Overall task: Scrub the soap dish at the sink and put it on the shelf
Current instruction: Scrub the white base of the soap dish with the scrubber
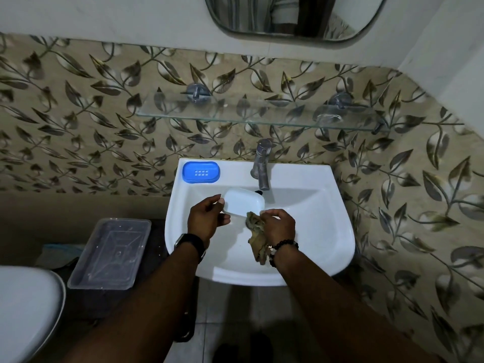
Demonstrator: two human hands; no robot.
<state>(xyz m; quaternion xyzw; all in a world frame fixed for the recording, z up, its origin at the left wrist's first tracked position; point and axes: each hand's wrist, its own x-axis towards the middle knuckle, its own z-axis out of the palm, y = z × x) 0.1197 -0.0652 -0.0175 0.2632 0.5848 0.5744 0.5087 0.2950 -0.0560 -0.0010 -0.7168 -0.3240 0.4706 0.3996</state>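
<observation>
Soap dish (243,203), long axis left-right, pinched by left hand (207,218) fingers; right hand (279,226) fingers clutch rag (258,231).

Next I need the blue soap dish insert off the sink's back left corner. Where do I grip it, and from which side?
Pinch the blue insert across its short width, on the raised front and back rims, coming from above. It lies flat on the sink ledge with its long axis left to right, and the wall sits close behind. The faucet stands to its right, so a left-hand approach probably suits best.
</observation>
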